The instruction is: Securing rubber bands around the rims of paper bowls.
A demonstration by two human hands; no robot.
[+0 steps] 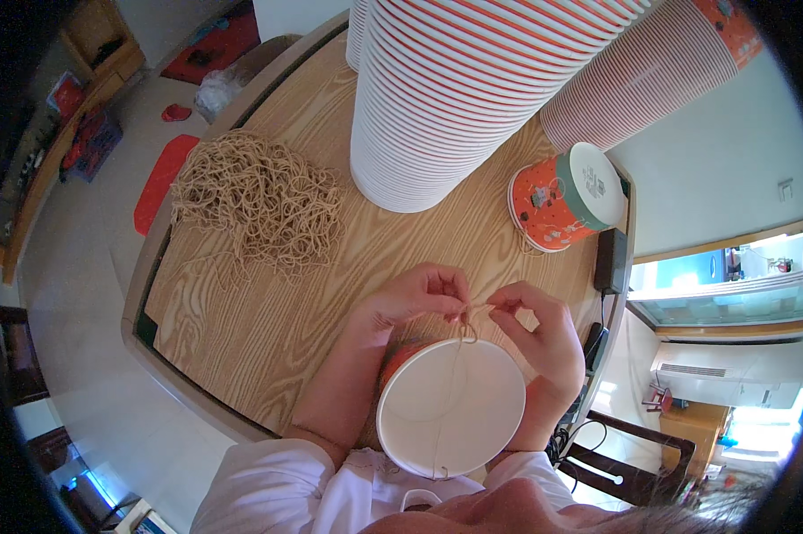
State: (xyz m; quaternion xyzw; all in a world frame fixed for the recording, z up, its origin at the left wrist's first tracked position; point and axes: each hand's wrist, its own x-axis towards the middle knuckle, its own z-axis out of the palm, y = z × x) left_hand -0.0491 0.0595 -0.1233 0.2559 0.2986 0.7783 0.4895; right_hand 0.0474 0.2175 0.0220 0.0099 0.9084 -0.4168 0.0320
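A white-lined paper bucket (pixel 493 405) is tilted toward me between my forearms, its open mouth facing up at me. A thin string (pixel 451 392) runs across that mouth, from the far rim to a small hole near the close rim. At the far rim, a loop of tan twine (pixel 468 331) hangs from my fingers. My left hand (pixel 423 295) pinches the twine between thumb and curled fingers. A short length stretches over to my right hand (pixel 544 334), whose thumb and forefinger pinch the other end.
A tangled heap of tan twine (pixel 259 196) lies on the wooden table (pixel 241 347) at left. Tall nested bucket stacks (pixel 446 98) rise at the back. An orange bucket (pixel 544 203) stands upside down at right, near a black power adapter (pixel 609 261) on the table edge.
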